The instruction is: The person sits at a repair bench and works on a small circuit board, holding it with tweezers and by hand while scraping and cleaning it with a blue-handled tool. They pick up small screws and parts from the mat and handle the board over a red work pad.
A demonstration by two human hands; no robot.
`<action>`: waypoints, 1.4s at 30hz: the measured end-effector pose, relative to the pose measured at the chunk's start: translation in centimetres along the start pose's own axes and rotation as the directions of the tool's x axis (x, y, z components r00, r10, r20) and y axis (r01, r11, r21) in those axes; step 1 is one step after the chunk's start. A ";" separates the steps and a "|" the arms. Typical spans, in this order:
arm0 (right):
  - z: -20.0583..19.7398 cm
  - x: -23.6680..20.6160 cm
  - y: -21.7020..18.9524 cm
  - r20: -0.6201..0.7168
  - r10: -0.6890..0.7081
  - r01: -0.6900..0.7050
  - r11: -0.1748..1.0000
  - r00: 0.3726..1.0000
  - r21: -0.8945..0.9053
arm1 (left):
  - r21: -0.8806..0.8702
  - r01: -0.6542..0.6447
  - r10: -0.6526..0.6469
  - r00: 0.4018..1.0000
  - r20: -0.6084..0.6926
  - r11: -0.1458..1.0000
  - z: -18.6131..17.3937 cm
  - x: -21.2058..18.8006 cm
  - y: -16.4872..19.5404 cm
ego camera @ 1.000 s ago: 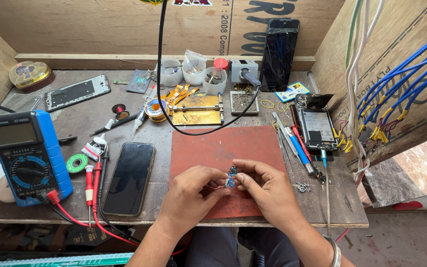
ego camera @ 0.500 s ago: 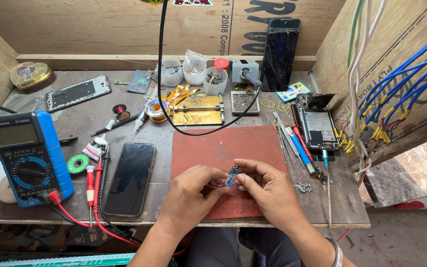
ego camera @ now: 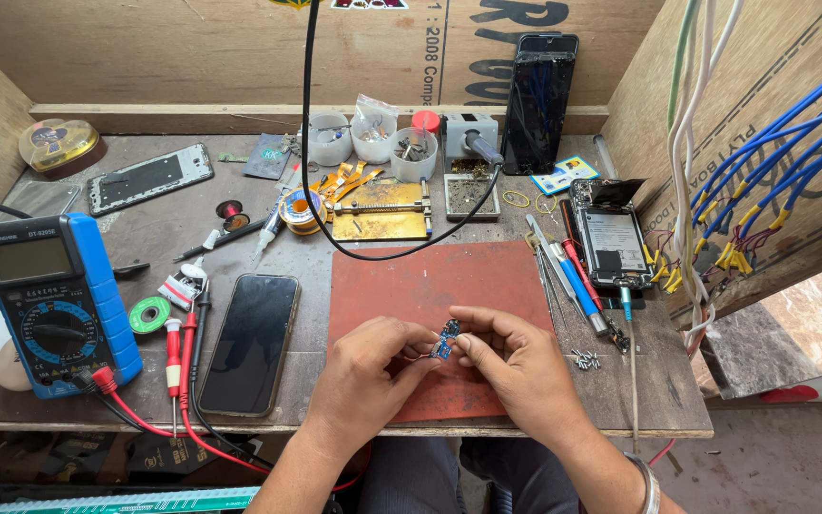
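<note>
Fingertips (ego camera: pixel 459 345) of both hands pinch a small blue circuit board (ego camera: pixel 446 339), held just above the red work mat (ego camera: pixel 411 286) at lower centre of the frame. Left hand (ego camera: pixel 368 371) grips the board's left edge, curled; right hand (ego camera: pixel 514 366) grips the right edge, thumb and forefinger closed on it. Handling judgement: a part this small is best held by its edges, low over the mat, so a slip lands softly. Right of the mat: tweezers and screwdrivers (ego camera: pixel 568 281), loose screws (ego camera: pixel 584 359), an opened phone (ego camera: pixel 611 233). Left of it: dark phone (ego camera: pixel 251 343), blue multimeter (ego camera: pixel 54 300) with red probes (ego camera: pixel 175 357).
</note>
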State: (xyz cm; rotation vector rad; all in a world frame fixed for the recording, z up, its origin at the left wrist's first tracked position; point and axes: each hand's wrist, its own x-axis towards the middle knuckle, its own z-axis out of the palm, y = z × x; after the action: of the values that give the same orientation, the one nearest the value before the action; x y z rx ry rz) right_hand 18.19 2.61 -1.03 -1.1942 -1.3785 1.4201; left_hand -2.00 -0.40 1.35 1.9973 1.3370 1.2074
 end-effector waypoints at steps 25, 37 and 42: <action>-0.3 0.0 0.4 -0.010 -0.022 0.023 0.998 1.000 0.062 | -0.108 -0.029 0.017 0.994 -0.105 0.994 -0.6 0.1 0.0; -0.4 0.1 1.0 -0.057 -0.042 0.046 0.996 0.997 0.077 | -0.136 -0.019 0.004 0.994 -0.109 0.991 -0.5 0.1 -0.2; -0.5 0.1 1.1 -0.043 -0.053 0.057 0.995 0.998 0.079 | -0.127 -0.008 -0.005 0.995 -0.097 0.992 -0.6 0.2 -0.1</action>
State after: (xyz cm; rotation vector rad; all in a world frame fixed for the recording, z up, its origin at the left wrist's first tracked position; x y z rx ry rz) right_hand 18.69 2.75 -2.08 -1.1194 -1.3045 1.3921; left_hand -2.56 -0.26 1.61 1.8723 1.2701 1.3712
